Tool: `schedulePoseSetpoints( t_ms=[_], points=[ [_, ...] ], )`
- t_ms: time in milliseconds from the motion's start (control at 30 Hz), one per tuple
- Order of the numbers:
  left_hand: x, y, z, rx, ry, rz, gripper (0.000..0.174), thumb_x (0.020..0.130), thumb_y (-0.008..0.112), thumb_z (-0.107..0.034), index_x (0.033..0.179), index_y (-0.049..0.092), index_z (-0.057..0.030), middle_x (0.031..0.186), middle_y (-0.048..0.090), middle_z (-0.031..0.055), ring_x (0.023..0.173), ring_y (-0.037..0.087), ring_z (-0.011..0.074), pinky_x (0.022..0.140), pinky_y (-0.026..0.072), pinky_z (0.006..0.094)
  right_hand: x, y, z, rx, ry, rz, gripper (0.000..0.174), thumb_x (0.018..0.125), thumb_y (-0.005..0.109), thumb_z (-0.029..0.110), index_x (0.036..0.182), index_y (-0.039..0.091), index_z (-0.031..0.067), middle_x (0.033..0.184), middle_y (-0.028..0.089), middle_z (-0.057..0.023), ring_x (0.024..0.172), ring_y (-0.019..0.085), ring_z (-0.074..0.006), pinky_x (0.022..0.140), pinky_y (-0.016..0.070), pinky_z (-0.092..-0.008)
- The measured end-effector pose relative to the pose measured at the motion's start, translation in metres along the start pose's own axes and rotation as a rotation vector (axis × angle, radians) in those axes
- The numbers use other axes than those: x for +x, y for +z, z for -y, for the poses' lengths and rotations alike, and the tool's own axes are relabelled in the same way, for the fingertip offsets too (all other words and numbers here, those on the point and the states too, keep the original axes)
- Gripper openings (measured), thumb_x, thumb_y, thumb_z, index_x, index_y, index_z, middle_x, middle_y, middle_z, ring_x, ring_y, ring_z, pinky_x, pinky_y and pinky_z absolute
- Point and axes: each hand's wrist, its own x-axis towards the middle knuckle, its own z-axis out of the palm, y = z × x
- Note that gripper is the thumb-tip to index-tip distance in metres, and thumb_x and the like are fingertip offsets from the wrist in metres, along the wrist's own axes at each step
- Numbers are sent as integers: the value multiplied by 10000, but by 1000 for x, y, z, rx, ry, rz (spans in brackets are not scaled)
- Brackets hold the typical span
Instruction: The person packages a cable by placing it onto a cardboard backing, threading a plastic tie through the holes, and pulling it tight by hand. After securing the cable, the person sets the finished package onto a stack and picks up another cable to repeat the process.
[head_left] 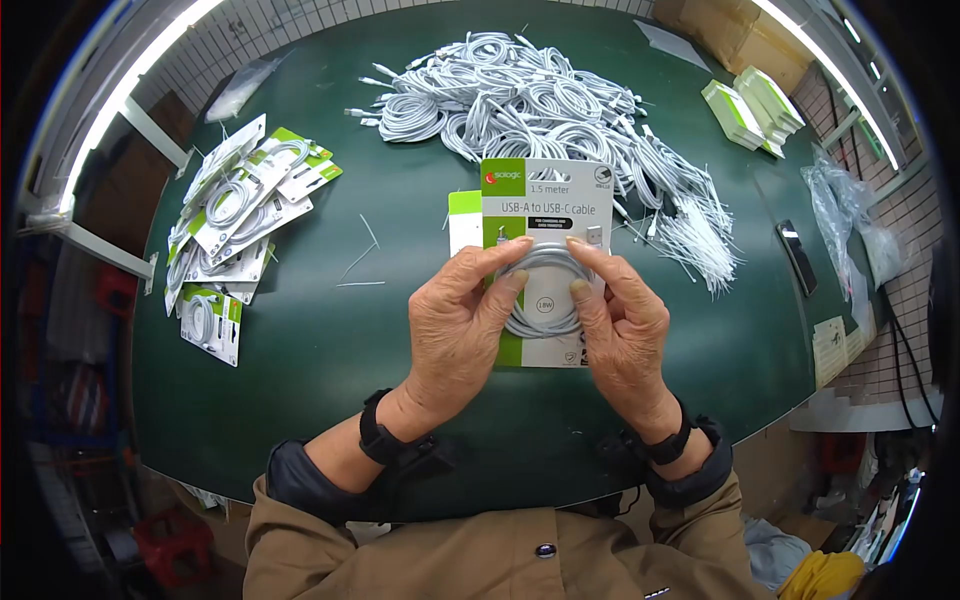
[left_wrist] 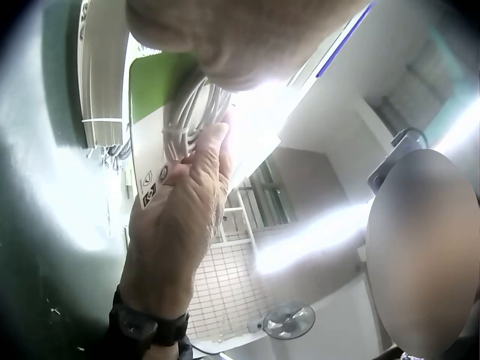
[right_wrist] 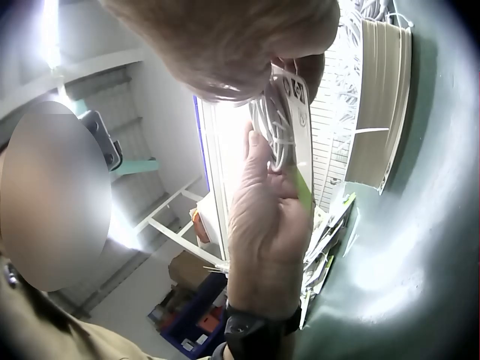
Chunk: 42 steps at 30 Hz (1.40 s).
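Both hands hold up one green and white cable card (head_left: 545, 352) with a coiled grey-white cable (head_left: 540, 325) on its front. The left hand (head_left: 455, 325) pinches the card's left side, thumb on the coil. On the opposite side the right hand (head_left: 630, 325) grips it the same way, its thumb also against the coil. Behind the card, part of another green-topped card (head_left: 464, 222) shows. In the left wrist view the coil (left_wrist: 196, 112) lies against the card (left_wrist: 150, 142); the right wrist view shows the coil (right_wrist: 274, 135) between the hands.
A large heap of white cables (head_left: 520, 95) lies at the back, with a bundle of thin white ties (head_left: 700, 245) at its right. Carded cables (head_left: 235, 205) are piled at the left. Green-white card stacks (head_left: 755, 110) and a phone (head_left: 797, 257) are at the right.
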Motion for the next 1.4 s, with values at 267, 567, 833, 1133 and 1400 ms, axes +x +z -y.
schedulePoseSetpoints(
  t_ms=[267,567,833,1133,1400],
  points=[
    [-7,7,6,150,4,93,411,983,694,46,1388,629,17,1266,658,94,1173,637,159,1020,538,311,1,-1,0,-130,44,-94,255,961,763,23,1216,771,26,970,689,-87,842,667,-133,727,544,-274],
    [4,-1,-31,618,84,444,585,848,828,-4,1396,650,-108,1169,634,117,1075,646,217,899,552,337,10,-13,-5,45,181,-188,228,967,775,49,1192,782,17,985,697,-50,865,667,-87,745,557,-238],
    [7,-3,-28,459,-301,518,220,919,811,-53,1101,687,-48,877,699,40,728,650,81,656,536,254,8,-9,-12,112,202,-203,258,957,779,45,1211,775,6,1023,747,-77,877,682,-91,759,576,-237],
    [-7,1,-5,446,-156,412,227,894,854,-87,993,657,-35,821,715,35,711,655,73,624,535,255,9,-15,-16,-76,170,-125,314,872,851,67,1178,795,26,956,700,-64,843,656,-103,726,561,-265],
    [-5,-2,-2,524,-83,409,226,860,871,-68,966,675,-31,890,736,64,713,676,110,614,527,253,12,-14,-24,-97,-11,-90,379,826,863,26,1196,781,46,1017,694,-84,900,691,-168,757,580,-297]
  ],
)
